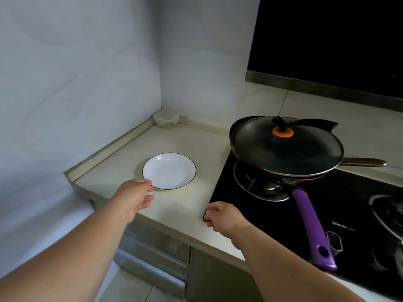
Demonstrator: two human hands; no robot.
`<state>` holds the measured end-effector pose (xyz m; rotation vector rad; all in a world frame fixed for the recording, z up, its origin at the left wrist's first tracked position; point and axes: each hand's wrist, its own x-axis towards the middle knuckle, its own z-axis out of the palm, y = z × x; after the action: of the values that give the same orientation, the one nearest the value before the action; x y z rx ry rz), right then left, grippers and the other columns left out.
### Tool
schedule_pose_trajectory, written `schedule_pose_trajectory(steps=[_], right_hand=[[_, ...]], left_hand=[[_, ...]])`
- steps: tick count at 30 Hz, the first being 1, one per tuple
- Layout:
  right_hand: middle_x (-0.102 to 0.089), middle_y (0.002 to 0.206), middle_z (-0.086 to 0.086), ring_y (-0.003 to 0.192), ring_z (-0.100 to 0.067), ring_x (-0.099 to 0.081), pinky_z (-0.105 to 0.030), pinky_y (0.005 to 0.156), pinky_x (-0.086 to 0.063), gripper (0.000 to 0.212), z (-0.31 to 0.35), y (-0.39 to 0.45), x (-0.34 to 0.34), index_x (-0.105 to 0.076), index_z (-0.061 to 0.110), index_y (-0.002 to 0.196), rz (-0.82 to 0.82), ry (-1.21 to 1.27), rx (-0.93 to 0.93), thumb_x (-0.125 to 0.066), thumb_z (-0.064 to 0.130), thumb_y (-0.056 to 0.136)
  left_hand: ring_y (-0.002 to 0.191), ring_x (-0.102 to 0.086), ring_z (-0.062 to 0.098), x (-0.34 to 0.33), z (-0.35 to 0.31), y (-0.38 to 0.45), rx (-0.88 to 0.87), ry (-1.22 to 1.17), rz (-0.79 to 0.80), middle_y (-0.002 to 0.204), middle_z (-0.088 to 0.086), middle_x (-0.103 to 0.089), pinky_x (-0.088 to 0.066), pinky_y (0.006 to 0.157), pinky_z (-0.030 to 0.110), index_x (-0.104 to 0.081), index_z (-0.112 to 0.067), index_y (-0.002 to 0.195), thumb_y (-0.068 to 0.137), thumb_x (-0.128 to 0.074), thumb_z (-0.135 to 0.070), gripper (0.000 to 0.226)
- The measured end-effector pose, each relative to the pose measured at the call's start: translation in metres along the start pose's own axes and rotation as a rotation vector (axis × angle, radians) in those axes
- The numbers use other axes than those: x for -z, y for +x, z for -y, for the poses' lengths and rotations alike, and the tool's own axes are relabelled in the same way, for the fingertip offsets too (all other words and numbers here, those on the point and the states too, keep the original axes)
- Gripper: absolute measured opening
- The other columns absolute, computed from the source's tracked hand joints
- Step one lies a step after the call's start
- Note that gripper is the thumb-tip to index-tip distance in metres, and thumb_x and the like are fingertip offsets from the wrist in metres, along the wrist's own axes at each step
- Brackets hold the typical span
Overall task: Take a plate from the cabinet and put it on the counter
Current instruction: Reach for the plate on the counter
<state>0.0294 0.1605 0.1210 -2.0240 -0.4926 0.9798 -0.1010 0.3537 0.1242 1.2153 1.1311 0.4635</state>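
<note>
A white plate with a thin dark rim lies flat on the pale counter, left of the stove. My left hand hovers at the plate's near-left edge, fingers loosely curled and touching or just off the rim, holding nothing. My right hand rests on the counter's front at the stove's near-left corner, fingers curled with nothing in them. No cabinet interior shows in view.
A black glass stove lies to the right, bearing a lidded black pan with a purple handle that sticks out toward me. A small white holder sits in the back corner. Grey drawers lie below the counter.
</note>
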Motion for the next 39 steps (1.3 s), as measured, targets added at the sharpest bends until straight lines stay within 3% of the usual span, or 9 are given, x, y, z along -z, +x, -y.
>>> schedule_pose_trajectory(steps=[6,8,10,14,17,23,27,36,39], right_hand=[[-0.067,0.091,-0.01,0.08,-0.023,-0.067,-0.031,0.074,-0.057,0.043,0.05,0.084,-0.038,-0.046,0.016,0.132,-0.233,0.084,-0.134,-0.047,0.015,0.089],[-0.069,0.096,-0.014,0.086,-0.027,-0.069,-0.038,0.082,-0.057,0.049,0.06,0.101,-0.042,-0.041,0.017,0.137,-0.305,0.015,-0.18,-0.046,0.018,0.088],[-0.066,0.085,-0.008,0.069,-0.023,-0.066,-0.033,0.066,-0.057,0.05,0.07,0.115,-0.047,-0.036,0.016,0.14,-0.328,0.054,-0.239,-0.044,0.017,0.09],[-0.059,0.093,-0.01,0.06,-0.019,-0.06,-0.025,0.047,-0.048,0.047,0.077,0.129,-0.051,-0.039,0.017,0.136,-0.317,-0.003,-0.275,-0.043,0.019,0.089],[-0.058,0.094,-0.011,0.074,-0.029,-0.062,-0.027,0.054,-0.051,0.042,0.076,0.143,-0.055,-0.043,0.014,0.131,-0.327,-0.055,-0.296,-0.04,0.015,0.089],[-0.061,0.064,-0.006,0.05,-0.021,-0.057,-0.013,0.036,-0.036,0.033,0.071,0.164,-0.058,-0.06,0.014,0.08,-0.356,-0.002,-0.323,-0.032,0.001,0.072],[-0.066,0.071,-0.009,0.057,-0.024,-0.062,-0.019,0.045,-0.045,0.037,0.079,0.176,-0.052,-0.064,0.01,0.086,-0.354,0.042,-0.296,-0.032,0.001,0.071],[-0.066,0.081,-0.009,0.065,-0.025,-0.063,-0.017,0.042,-0.043,0.035,0.099,0.213,-0.041,-0.06,0.013,0.086,-0.358,0.087,-0.266,-0.03,-0.001,0.075],[-0.067,0.087,-0.013,0.071,-0.029,-0.063,-0.024,0.053,-0.048,0.036,0.099,0.223,-0.04,-0.062,0.009,0.092,-0.38,0.081,-0.248,-0.033,-0.001,0.075]], left_hand=[[0.079,-0.042,0.022,0.031,-0.035,0.1,-0.127,0.343,0.028,0.08,0.007,-0.049,-0.033,0.073,0.03,-0.054,-0.022,0.073,0.079,-0.047,-0.01,0.015],[0.09,-0.053,0.03,0.034,-0.039,0.124,-0.123,0.474,0.074,0.097,0.01,-0.06,-0.039,0.078,0.03,-0.064,-0.01,0.101,0.08,-0.047,-0.013,0.027],[0.108,-0.057,0.037,0.033,-0.042,0.152,-0.07,0.578,0.127,0.121,0.02,-0.06,-0.045,0.085,0.034,-0.054,0.001,0.122,0.08,-0.046,-0.015,0.045],[0.064,-0.059,0.032,0.02,-0.043,0.172,-0.024,0.614,0.254,0.08,0.017,-0.06,-0.056,0.065,0.039,-0.056,-0.006,0.078,0.078,-0.04,-0.006,0.016],[0.066,-0.061,0.034,0.013,-0.039,0.184,-0.005,0.621,0.292,0.084,0.014,-0.059,-0.051,0.051,0.031,-0.054,-0.012,0.079,0.078,-0.035,-0.003,0.022],[0.072,-0.062,0.031,0.006,-0.038,0.201,0.023,0.596,0.319,0.09,0.011,-0.062,-0.046,0.041,0.026,-0.058,-0.013,0.101,0.079,-0.031,-0.001,0.037],[0.063,-0.058,0.024,-0.001,-0.051,0.21,0.009,0.575,0.302,0.08,0.005,-0.059,-0.042,0.037,0.022,-0.058,-0.016,0.095,0.08,-0.032,0.001,0.035],[0.054,-0.052,0.021,-0.016,-0.07,0.244,-0.041,0.531,0.271,0.074,0.004,-0.057,-0.034,0.026,0.015,-0.058,-0.018,0.096,0.081,-0.031,0.003,0.038],[0.059,-0.055,0.022,-0.019,-0.071,0.252,-0.028,0.509,0.277,0.076,0.003,-0.059,-0.042,0.034,0.019,-0.06,-0.019,0.096,0.08,-0.03,0.002,0.04]])
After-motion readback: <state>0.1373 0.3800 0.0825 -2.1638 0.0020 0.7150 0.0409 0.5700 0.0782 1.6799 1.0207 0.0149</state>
